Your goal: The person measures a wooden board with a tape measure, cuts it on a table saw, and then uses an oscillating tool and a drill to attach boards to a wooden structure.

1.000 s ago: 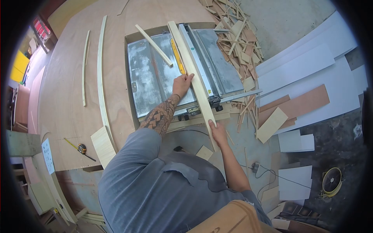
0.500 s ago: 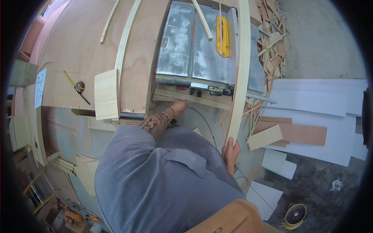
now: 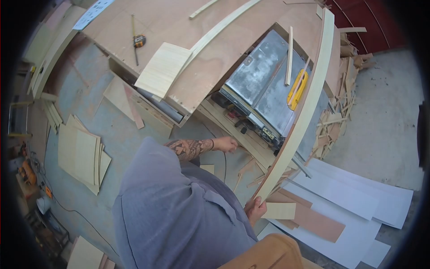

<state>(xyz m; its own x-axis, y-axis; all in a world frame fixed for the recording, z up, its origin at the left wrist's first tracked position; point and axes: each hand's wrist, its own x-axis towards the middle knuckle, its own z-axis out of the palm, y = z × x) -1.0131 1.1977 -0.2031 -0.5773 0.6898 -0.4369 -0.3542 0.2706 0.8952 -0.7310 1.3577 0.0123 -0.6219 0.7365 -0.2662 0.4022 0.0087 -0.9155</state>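
My right hand [image 3: 256, 210] is closed around the near end of a long pale wooden strip [image 3: 309, 101], which runs away from me above the right side of the table saw [image 3: 257, 74]. My left hand [image 3: 225, 144], below a tattooed forearm, hangs in front of the saw's near edge. Its fingers are curled together, and whatever may be in them is hidden. A yellow blade insert [image 3: 297, 92] is set in the saw's metal top, with a thin wooden stick [image 3: 289, 56] lying beside it.
A wooden worktable [image 3: 242, 31] surrounds the saw and carries a tape measure [image 3: 139, 41], a thin panel [image 3: 164, 69] and loose strips. Offcuts [image 3: 336, 116] are heaped at the right. White sheets [image 3: 340, 184] lie on the floor, and stacked panels [image 3: 80, 154] at left.
My view has turned to the right, so the saw and worktable appear tilted. The strip stays in my right hand. My left hand remains curled near the saw's front.
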